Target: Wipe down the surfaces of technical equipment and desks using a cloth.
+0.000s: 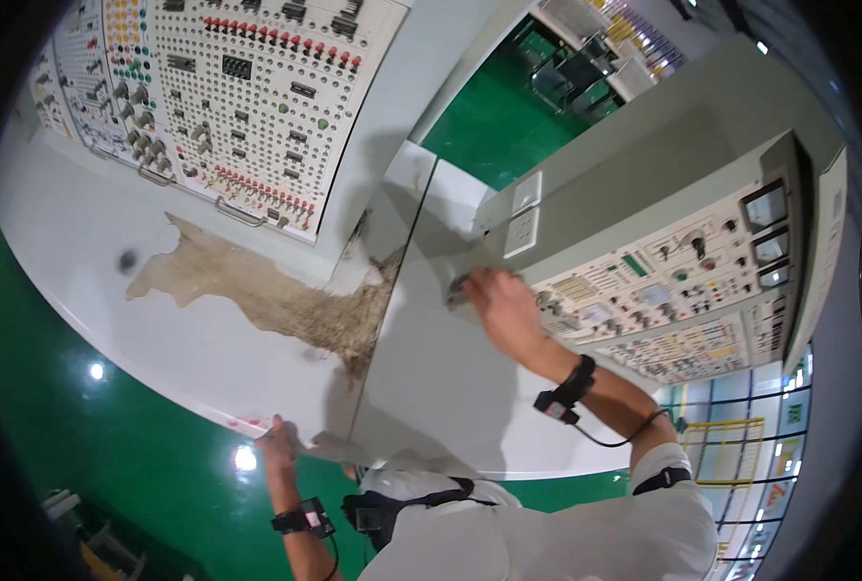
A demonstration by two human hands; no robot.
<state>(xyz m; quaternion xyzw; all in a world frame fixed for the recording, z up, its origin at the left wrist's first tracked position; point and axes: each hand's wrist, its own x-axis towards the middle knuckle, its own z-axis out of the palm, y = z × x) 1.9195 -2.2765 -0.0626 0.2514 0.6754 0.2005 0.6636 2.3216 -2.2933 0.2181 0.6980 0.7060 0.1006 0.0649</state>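
Observation:
My right hand [505,309] presses a dark grey wad, probably a cloth [458,292], onto the grey desk top [438,356], close to the foot of an instrument console [634,283]. Most of the wad is hidden under the fingers. At the near rim of the adjoining white desk top [206,348], my left hand [278,444] touches the edge with its thumb up; its fingers are mostly hidden. A peeled brown patch [278,298] spreads over the white top as far as the seam between the two desks.
An upright electronics training panel [249,109] with sockets, switches and metal handles stands at the back left. White wall sockets [523,231] are set in the console's side. Beyond the desks are green floor [500,131] and a chair [572,72].

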